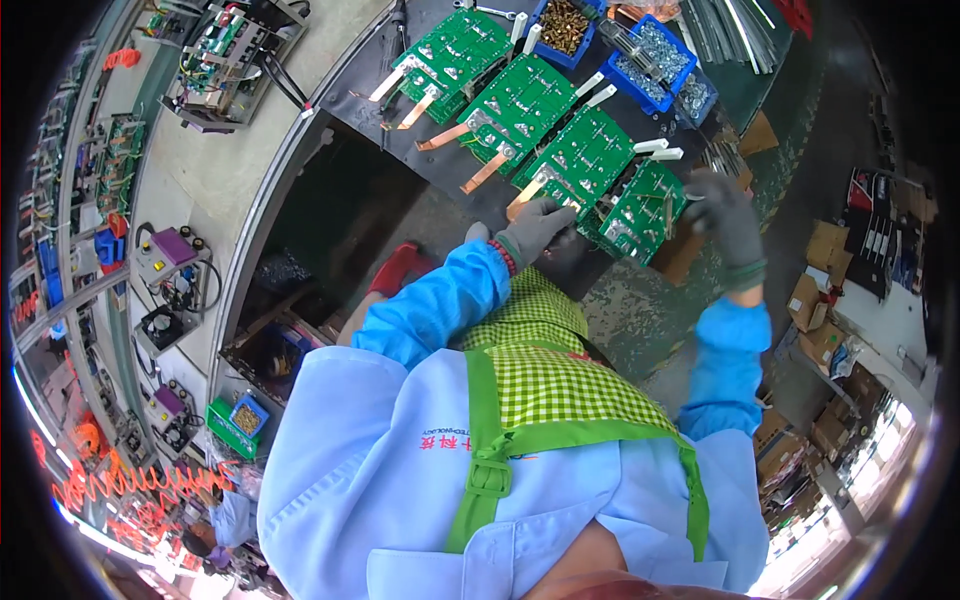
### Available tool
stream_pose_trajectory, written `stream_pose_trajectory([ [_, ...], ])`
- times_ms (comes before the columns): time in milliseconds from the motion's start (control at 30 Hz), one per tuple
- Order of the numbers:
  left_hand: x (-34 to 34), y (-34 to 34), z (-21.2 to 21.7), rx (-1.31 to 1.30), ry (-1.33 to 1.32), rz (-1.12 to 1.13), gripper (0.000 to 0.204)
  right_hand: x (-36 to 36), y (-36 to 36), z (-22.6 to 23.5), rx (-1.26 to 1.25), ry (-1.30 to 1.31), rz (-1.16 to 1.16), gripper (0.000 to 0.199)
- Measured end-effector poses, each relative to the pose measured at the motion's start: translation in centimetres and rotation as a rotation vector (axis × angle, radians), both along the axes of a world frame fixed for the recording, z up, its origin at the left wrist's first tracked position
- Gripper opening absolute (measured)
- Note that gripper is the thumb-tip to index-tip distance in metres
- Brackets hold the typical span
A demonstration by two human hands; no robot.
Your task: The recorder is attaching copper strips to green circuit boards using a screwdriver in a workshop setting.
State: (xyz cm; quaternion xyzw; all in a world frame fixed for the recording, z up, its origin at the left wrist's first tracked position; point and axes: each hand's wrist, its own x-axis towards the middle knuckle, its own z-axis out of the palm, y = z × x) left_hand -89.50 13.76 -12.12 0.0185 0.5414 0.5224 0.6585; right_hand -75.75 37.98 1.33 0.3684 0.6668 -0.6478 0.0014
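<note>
Several green circuit boards stand in a slanting row along the dark bench, with metal brackets and bent copper strips on their near ends. My left hand (540,230), in a grey glove, is closed at the near edge of one circuit board (583,155), beside its copper strip (530,192); the fingertips are partly hidden. Just right of it sits the rightmost circuit board (645,212), tilted. Next to that board's right edge is my right hand (722,222), also gloved. Motion smears its fingers, so what they hold, if anything, cannot be made out.
Behind the boards are a blue bin of brass-coloured parts (562,28) and a blue bin of silver hardware (652,65). A wrench (485,10) lies at the far edge. Metal strips (730,35) are stacked far right. Cardboard boxes (822,250) stand to the right.
</note>
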Motion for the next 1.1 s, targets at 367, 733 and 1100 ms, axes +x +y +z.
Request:
stream_pose_trajectory([
  [367, 2.9, 5.2, -1.6, -0.227, 0.036, 0.098, 0.028, -3.6, 29.2, -21.7, 1.074, -0.377, 0.437, 0.033],
  [733, 2.9, 7.5, -1.0, -0.167, 0.086, 0.151, 0.030, -6.4, 31.0, -22.5, 1.137, -0.576, 0.520, 0.024],
  [1100, 4.1, 7.1, -1.5, -0.168, 0.122, 0.190, 0.031, -9.6, 34.4, -21.4, 0.771, -0.124, 0.331, 0.019],
])
